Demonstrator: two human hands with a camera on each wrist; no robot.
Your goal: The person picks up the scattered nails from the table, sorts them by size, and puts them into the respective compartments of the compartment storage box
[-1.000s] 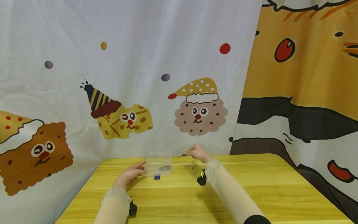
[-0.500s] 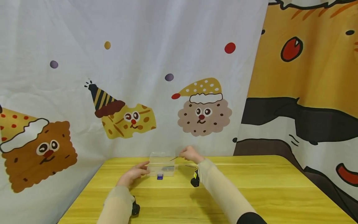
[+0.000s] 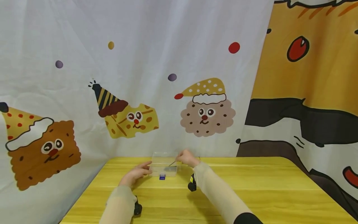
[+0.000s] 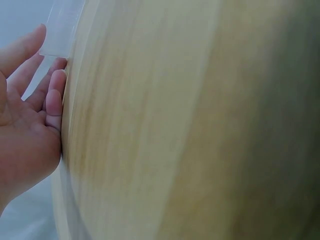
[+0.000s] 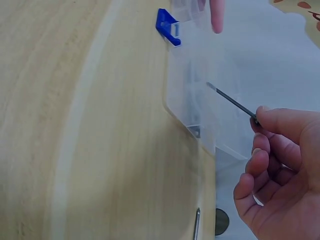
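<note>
Right grip [image 3: 188,158] pinches rod [image 5: 235,103] over box [image 5: 182,102]; left grip [image 3: 135,175] relaxed beside box. Slack pinch could drop rod outside box.

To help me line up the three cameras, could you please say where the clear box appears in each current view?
Head: the clear box is low, slightly left of centre.
Left wrist: part of the clear box shows at top left.
Right wrist: the clear box is in the upper part, right of centre.
Shared landmark: the wooden tabletop.
</note>
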